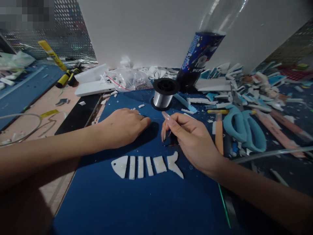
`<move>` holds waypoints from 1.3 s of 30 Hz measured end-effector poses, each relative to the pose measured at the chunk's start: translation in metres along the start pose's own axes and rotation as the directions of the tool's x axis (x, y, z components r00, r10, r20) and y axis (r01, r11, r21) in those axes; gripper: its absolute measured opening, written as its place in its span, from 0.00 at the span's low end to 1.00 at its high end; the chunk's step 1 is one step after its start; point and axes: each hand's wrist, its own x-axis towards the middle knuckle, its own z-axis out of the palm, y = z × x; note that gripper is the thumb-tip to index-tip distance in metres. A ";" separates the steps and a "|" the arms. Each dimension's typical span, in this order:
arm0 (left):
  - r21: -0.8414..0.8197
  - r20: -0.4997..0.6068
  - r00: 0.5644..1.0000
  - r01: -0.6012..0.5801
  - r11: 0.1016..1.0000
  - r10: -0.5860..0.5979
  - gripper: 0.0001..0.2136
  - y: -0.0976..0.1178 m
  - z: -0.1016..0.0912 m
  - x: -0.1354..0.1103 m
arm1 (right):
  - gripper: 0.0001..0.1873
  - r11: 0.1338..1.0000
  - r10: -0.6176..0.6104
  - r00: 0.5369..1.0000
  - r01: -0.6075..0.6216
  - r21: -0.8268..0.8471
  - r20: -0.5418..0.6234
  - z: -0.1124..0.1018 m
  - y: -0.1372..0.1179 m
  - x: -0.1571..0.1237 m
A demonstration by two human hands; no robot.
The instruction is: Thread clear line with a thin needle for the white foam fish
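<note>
White foam-like pieces lie in a row as a fish on the blue board (137, 205): a head (120, 166) with a small eye hole, several body strips (140, 167) with gaps between, and a forked tail (174, 164). Just above the strips my left hand (124, 127) rests on the board, fingers curled under; what they hold, if anything, is hidden. Over the tail, my right hand (192, 138) is closed in a pinch, and whatever is in it is too small to make out. Behind both hands stands a black spool (163, 99) of clear line, touched by neither.
A tilted-looking Pepsi bottle (199, 54) stands behind the spool. To the right lie blue-handled scissors (244, 129), an orange-handled tool (219, 133) and heaps of foam scraps (266, 86). A plastic bag (130, 79) sits at the back; a yellow glue tube (52, 54) is at far left.
</note>
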 end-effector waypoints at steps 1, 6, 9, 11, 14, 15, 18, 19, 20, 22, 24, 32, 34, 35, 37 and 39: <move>-0.023 0.003 1.000 0.027 0.999 -0.027 0.07 -0.001 -0.001 0.000 | 0.16 1.000 0.004 1.000 -0.004 -0.002 0.000 0.000 0.000 0.000; -0.154 -0.017 0.992 0.122 0.981 -0.126 0.10 -0.003 -0.008 0.001 | 0.16 1.000 0.006 1.000 -0.006 0.003 0.007 0.000 -0.001 -0.001; -0.218 -0.011 0.986 0.161 0.963 -0.168 0.10 -0.004 -0.015 0.000 | 0.15 1.000 0.019 1.000 -0.020 0.015 0.013 -0.001 0.000 -0.002; -0.258 0.019 0.981 0.191 0.947 -0.193 0.09 -0.005 -0.018 -0.001 | 0.16 1.000 0.021 1.000 -0.021 0.014 0.018 -0.001 0.000 -0.002; -0.331 0.089 0.971 0.241 0.912 -0.223 0.09 -0.005 -0.019 -0.001 | 0.16 1.000 0.023 1.000 -0.023 0.016 0.021 -0.002 0.000 -0.002; -0.360 0.108 0.967 0.254 0.898 -0.230 0.08 -0.005 -0.019 -0.001 | 0.16 1.000 0.022 1.000 -0.022 0.018 0.020 -0.002 0.000 -0.002; -0.411 0.137 0.956 0.292 0.863 -0.259 0.06 -0.004 -0.016 -0.002 | 0.16 1.000 0.028 0.999 -0.028 0.011 0.020 -0.002 0.000 -0.002; -0.396 0.133 0.952 0.305 0.866 -0.275 0.06 -0.004 -0.016 -0.002 | 0.16 1.000 0.029 0.999 -0.029 0.008 0.022 -0.002 0.000 -0.001; -0.364 0.126 0.949 0.315 0.876 -0.289 0.05 -0.003 -0.016 -0.002 | 0.16 1.000 0.029 0.999 -0.029 0.008 0.025 -0.002 0.000 -0.001; -0.297 0.122 0.947 0.320 0.900 -0.297 0.05 -0.002 -0.017 -0.003 | 0.15 1.000 0.023 0.999 -0.024 0.014 0.030 -0.002 0.000 -0.001; -0.288 0.146 0.950 0.309 0.906 -0.277 0.07 -0.002 -0.018 -0.003 | 0.15 1.000 0.018 0.999 -0.018 0.019 0.034 -0.002 0.000 -0.001; -0.491 0.247 0.929 0.366 0.791 -0.276 0.11 -0.001 -0.023 0.000 | 0.16 1.000 0.027 0.999 -0.027 -0.007 0.025 -0.001 -0.002 -0.001; -0.562 0.258 0.928 0.370 0.740 -0.268 0.11 -0.002 -0.021 0.000 | 0.15 1.000 0.029 0.999 -0.029 -0.010 0.025 -0.001 -0.002 -0.001; -0.606 0.257 0.931 0.365 0.706 -0.261 0.12 -0.002 -0.020 0.000 | 0.15 1.000 0.028 0.999 -0.027 -0.011 0.023 -0.001 -0.003 -0.001; -0.686 0.245 0.936 0.352 0.637 -0.253 0.12 -0.003 -0.018 -0.001 | 0.15 1.000 0.017 0.999 -0.017 -0.008 0.030 -0.001 -0.003 -0.001; -0.745 0.251 0.937 0.346 0.571 -0.242 0.12 -0.004 -0.015 -0.001 | 0.15 1.000 0.016 0.999 -0.016 -0.005 0.036 -0.001 -0.003 -0.002</move>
